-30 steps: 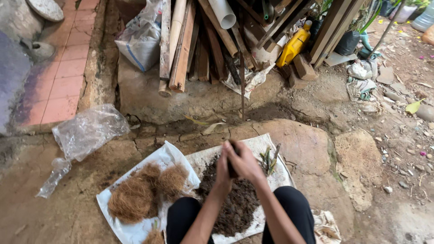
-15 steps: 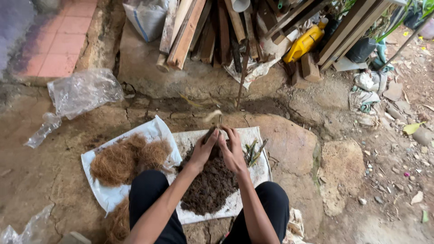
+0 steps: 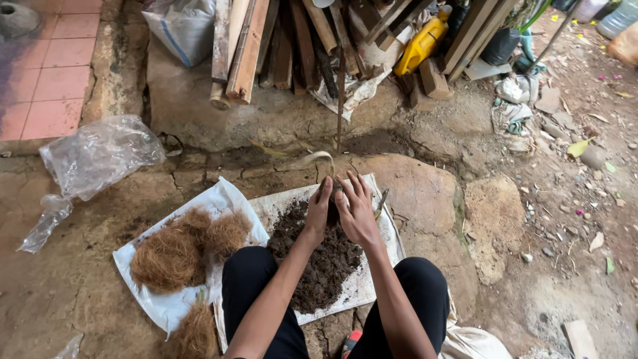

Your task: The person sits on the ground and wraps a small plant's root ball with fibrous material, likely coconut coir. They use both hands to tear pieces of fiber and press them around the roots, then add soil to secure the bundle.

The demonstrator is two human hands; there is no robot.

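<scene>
A dark clump (image 3: 334,199) is gripped between the left hand (image 3: 318,211) and right hand (image 3: 357,211), fingers wrapped around it, above the soil (image 3: 319,262) on the sheet (image 3: 362,286); fibre (image 3: 176,249) lies at nine o'clock

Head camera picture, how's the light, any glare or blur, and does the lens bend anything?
Head view: soft, even daylight, no hard shadows; mild sheen on the clear plastic bag; the white sheet is bright but keeps detail. Both hands, left hand and right hand, look sharp over the dark soil pile, as do the brown coir fibres. Wide lens: the wooden planks splay towards the top edge.
</scene>
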